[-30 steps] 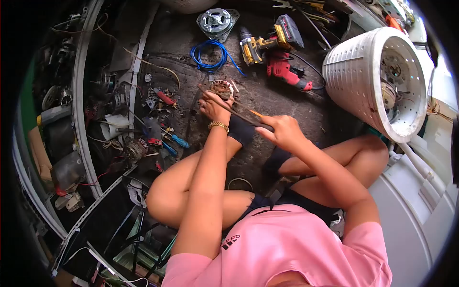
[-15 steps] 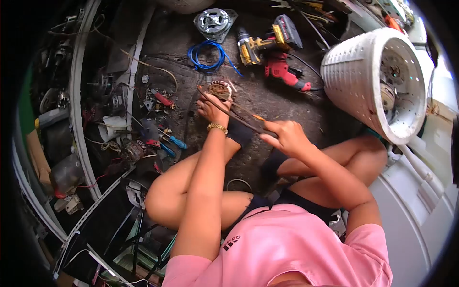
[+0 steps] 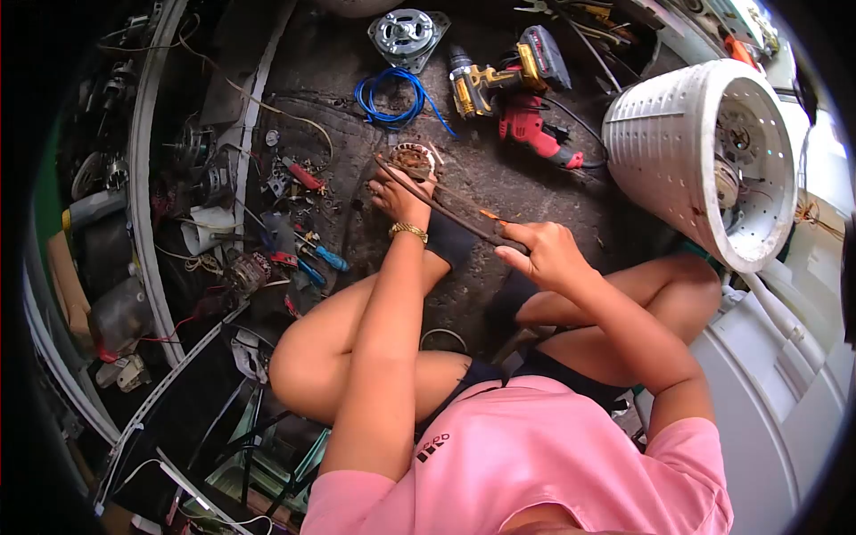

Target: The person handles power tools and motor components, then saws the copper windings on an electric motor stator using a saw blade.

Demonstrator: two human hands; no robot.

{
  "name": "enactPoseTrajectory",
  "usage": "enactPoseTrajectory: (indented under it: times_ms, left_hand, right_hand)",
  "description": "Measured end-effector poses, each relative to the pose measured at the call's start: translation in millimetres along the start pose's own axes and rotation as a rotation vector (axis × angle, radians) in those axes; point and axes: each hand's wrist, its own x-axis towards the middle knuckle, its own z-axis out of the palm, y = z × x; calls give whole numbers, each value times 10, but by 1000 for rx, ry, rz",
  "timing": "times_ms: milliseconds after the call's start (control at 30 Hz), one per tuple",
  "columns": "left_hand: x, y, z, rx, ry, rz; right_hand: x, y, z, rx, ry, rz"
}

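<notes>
My left hand (image 3: 399,198) is closed around the near side of a small round motor stator (image 3: 413,159), pressing it to the floor. Copper-brown windings and a pale rim show above the fingers. In my right hand (image 3: 546,256) is the handle end of a hacksaw (image 3: 450,214), its fingers wrapped round it. The saw's dark, slightly bowed frame slants up and left, its far end beside the stator. A thin strip with an orange tip runs alongside the frame. Where the saw meets the stator is partly hidden by my left hand.
Beyond the stator lie a coil of blue wire (image 3: 390,100), a metal motor (image 3: 410,37), a yellow cordless drill (image 3: 486,85) and a red corded drill (image 3: 535,132). A white perforated drum (image 3: 655,152) stands right. Screwdrivers (image 3: 330,259) and scattered parts lie left, beside metal rails (image 3: 147,178).
The saw and my right hand have shifted very slightly right. My left hand keeps its hold on the stator. The whole view has moved a little.
</notes>
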Motion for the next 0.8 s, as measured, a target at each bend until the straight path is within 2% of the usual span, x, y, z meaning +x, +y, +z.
enactPoseTrajectory:
  times_ms: [100, 133, 167, 233, 267, 300, 367, 400, 433, 500, 633, 667, 700, 767, 800]
  left_hand:
    - [35, -101, 290, 2, 114, -19]
    - [-8, -76, 124, -75, -40, -43]
    - [67, -329, 668, 169, 147, 80]
    - [21, -132, 333, 152, 40, -5]
    - [60, -256, 511, 296, 50, 71]
    - [84, -234, 449, 174, 46, 68]
    - [31, -258, 557, 126, 206, 104]
    - [-14, -82, 75, -79, -6, 35]
    - [-52, -76, 49, -90, 9, 23]
    - [-24, -3, 80, -126, 67, -14]
    - [1, -22, 71, 48, -10, 49]
    - [-31, -144, 251, 90, 80, 137]
    - [-3, -195, 331, 92, 84, 160]
    - [48, -202, 337, 7, 49, 82]
    - [42, -251, 482, 90, 175, 131]
  right_hand:
    - [595, 126, 254, 29, -60, 35]
    - [859, 155, 496, 42, -40, 39]
    - [1081, 139, 739, 44, -12, 38]
    - [1327, -45, 953, -36, -77, 101]
    - [1280, -12, 948, 11, 52, 36]
    - [1265, 14, 857, 24, -14, 6]
    - [1006, -15, 700, 56, 37, -25]
    - [815, 22, 526, 57, -18, 26]
    - [546, 27, 354, 66, -88, 84]
    - [189, -71, 94, 91, -41, 60]
    - [503, -18, 349, -1, -42, 40]
    - [746, 17, 531, -3, -4, 28]
    - [940, 53, 724, 31, -4, 46]
    - [1028, 76, 950, 57, 77, -15]
    - [1059, -1, 839, 47, 32, 29]
